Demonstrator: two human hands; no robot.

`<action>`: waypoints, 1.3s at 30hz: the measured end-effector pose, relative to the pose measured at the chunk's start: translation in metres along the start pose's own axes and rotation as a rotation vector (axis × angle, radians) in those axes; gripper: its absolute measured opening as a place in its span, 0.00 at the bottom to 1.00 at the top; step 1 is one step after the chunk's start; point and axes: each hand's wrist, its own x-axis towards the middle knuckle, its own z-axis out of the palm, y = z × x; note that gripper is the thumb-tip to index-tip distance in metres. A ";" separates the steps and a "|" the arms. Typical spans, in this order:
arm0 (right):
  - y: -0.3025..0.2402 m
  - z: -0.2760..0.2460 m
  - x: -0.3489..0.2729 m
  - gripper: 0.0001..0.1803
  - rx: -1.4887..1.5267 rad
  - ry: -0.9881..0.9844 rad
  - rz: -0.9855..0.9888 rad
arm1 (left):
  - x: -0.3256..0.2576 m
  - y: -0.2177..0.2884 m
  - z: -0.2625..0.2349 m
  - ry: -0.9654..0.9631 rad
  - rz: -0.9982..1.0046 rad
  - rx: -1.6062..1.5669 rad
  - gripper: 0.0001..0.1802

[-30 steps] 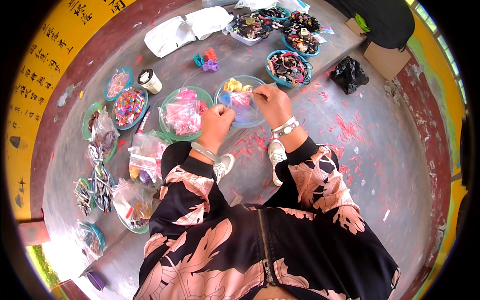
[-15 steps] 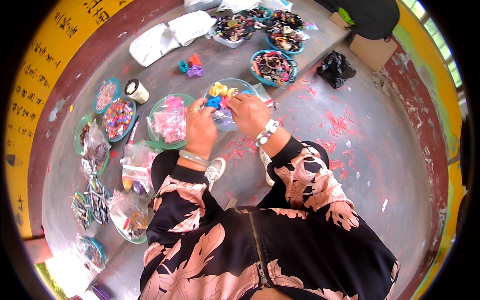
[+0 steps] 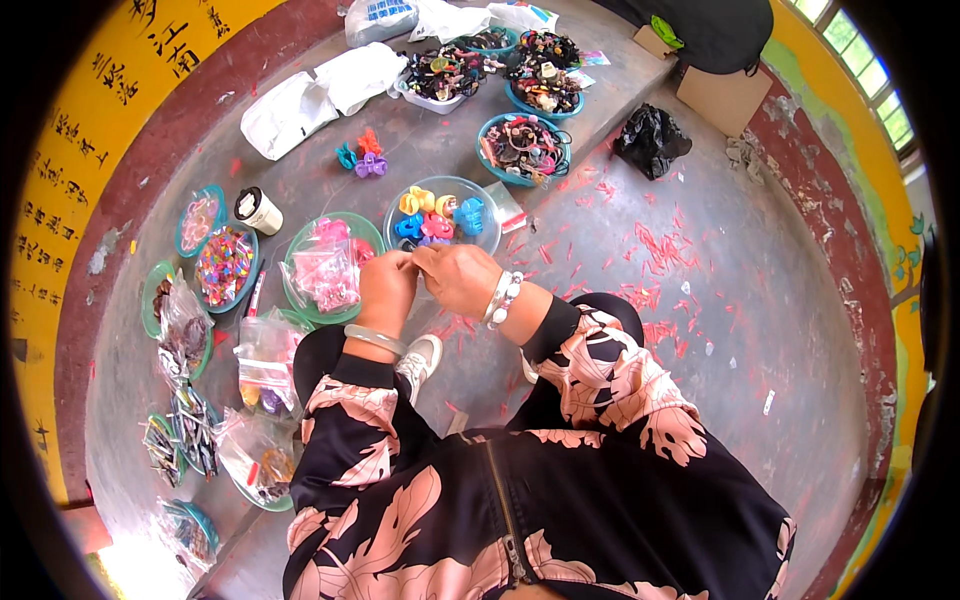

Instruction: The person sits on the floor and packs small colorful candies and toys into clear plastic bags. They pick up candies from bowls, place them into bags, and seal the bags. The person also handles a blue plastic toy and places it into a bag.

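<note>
My left hand [image 3: 385, 288] and my right hand [image 3: 460, 277] meet fingertip to fingertip just below a clear round bowl [image 3: 478, 199] holding several bright hair claws in yellow, blue and pink. Both pinch something small between them; it is too small and hidden to name. A pale bangle sits on my left wrist, a beaded bracelet on the right. Beside the left hand stands a green bowl [image 3: 297, 263] with pink items in clear bags.
Further bowls of hair accessories [image 3: 522, 149] stand at the back, smaller green dishes [image 3: 225, 266] and clear bags [image 3: 262, 362] on the left. A small white pot [image 3: 259, 210], white plastic bags [image 3: 290, 112], a black bag [image 3: 650, 140] and red scraps on the concrete floor.
Both hands have drawn back from over the clear bowl toward my body and now sit together at its near rim. The view has tilted, so the bowls appear lower.
</note>
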 end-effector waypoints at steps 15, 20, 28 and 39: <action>0.026 0.027 -0.009 0.12 -0.291 -0.306 -0.147 | -0.006 0.007 0.011 0.158 0.372 0.056 0.09; 0.016 0.029 0.005 0.12 -0.132 -0.420 0.001 | -0.014 0.013 -0.006 0.177 0.383 0.030 0.09; 0.013 0.026 0.007 0.12 -0.237 -0.399 0.266 | -0.016 0.014 0.000 0.206 0.425 0.032 0.09; 0.038 0.053 0.002 0.15 -0.240 -0.248 -0.228 | -0.016 0.014 0.002 0.254 0.441 0.001 0.09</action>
